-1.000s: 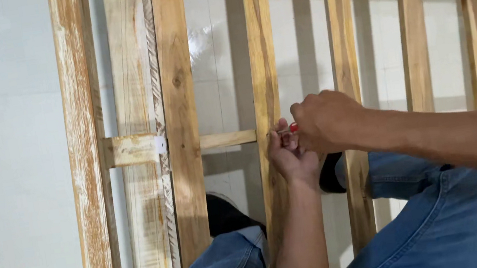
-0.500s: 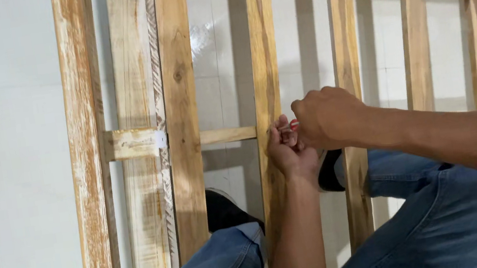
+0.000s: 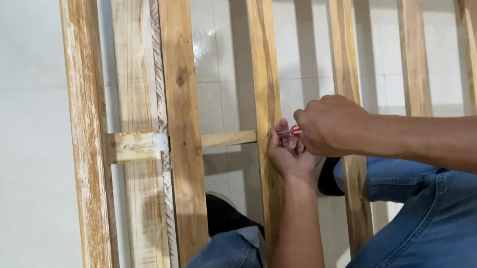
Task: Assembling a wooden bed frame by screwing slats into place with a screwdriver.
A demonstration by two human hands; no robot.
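Pinched between both hands (image 3: 308,139), red tool (image 3: 295,130) meets slat (image 3: 264,73).

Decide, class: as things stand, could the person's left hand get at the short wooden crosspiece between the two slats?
Probably yes. The left hand rests against the slat where the crosspiece ends, with nothing between them; but its fingers pinch a small red thing together with the right hand.

A woodworking spot on a tiled floor, probably in a home or small workshop.

A rough frame of wooden slats (image 3: 183,117) lies flat on pale square floor tiles (image 3: 8,156). The wood is unpainted, with knots and some white marks, and a short crosspiece (image 3: 139,146) joins two slats. The person sits on the floor in blue jeans (image 3: 453,221), with legs between the slats.
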